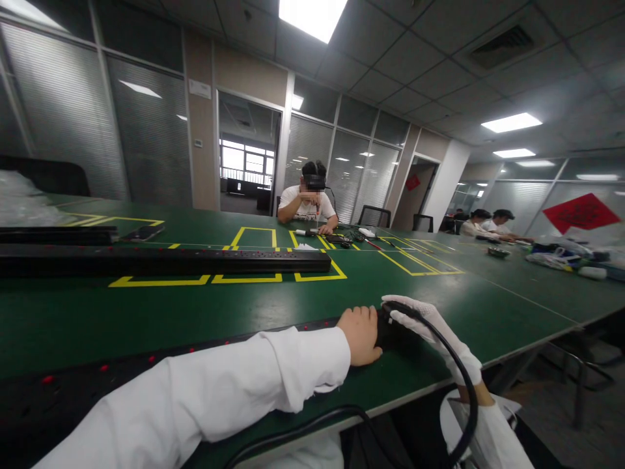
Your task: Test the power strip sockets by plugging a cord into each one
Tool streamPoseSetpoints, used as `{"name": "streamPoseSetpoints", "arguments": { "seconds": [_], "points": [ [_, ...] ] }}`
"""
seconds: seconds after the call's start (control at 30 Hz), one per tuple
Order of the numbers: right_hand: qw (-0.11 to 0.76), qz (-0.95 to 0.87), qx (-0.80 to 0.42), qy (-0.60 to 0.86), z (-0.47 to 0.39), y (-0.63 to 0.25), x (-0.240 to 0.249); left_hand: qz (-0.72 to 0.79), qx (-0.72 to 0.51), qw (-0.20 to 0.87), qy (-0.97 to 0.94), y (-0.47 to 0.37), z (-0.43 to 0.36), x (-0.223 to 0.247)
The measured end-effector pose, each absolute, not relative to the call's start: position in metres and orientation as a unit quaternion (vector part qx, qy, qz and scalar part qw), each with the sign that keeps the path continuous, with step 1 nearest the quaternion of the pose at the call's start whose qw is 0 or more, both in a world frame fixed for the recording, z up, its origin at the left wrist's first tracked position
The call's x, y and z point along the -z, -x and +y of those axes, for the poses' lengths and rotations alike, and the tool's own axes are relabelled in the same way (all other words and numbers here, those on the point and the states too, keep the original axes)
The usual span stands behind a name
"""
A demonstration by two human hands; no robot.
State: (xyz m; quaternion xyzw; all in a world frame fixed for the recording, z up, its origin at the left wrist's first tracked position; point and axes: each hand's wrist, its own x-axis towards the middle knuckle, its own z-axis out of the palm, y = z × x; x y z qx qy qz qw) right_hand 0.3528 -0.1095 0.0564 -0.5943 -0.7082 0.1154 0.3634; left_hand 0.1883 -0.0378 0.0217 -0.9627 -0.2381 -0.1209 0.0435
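Observation:
A long black power strip [312, 326] with red dots along it lies across the near side of the green table [215, 312]. My bare left hand [360, 333] is closed over it near its right end, fingers on top and thumb toward me. My right hand [422, 319], in a white glove, grips the black plug-like end of a thick black cable [452, 352] at the strip's right end. Whether that end is joined to the strip is hidden by my fingers. The cable loops down past my right wrist, below the table edge.
Another long black strip [234, 260] lies farther off, across yellow tape outlines [247, 279]. A phone [144, 232] and clear plastic wrapping [24, 198] are at left. A person [305, 202] sits opposite among small tools and cables. Bags [551, 257] lie at right.

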Motion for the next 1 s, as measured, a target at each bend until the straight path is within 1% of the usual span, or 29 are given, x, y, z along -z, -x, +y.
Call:
{"name": "streamPoseSetpoints", "arguments": {
  "seconds": [0.13, 0.27, 0.43, 0.73, 0.87, 1.0],
  "points": [
    [0.381, -0.713, -0.106, 0.579, -0.110, -0.346, -0.055, -0.234, 0.117, 0.045, 0.964, -0.189, -0.037, -0.021],
    [0.382, -0.709, -0.086, 0.587, -0.107, -0.341, -0.055, -0.233, 0.114, 0.047, 0.965, -0.190, -0.036, -0.020],
    [0.382, -0.702, -0.026, 0.600, -0.105, -0.340, -0.049, -0.233, 0.110, 0.045, 0.965, -0.190, -0.036, -0.020],
    [0.414, -0.648, 0.108, 0.630, -0.096, -0.333, -0.012, -0.229, 0.105, 0.041, 0.967, -0.189, -0.035, -0.021],
    [0.401, -0.643, 0.122, 0.641, -0.095, -0.331, -0.010, -0.228, 0.107, 0.041, 0.967, -0.188, -0.035, -0.022],
    [0.414, -0.637, 0.128, 0.638, -0.094, -0.328, -0.007, -0.229, 0.111, 0.037, 0.966, -0.187, -0.035, -0.021]
  ]
}}
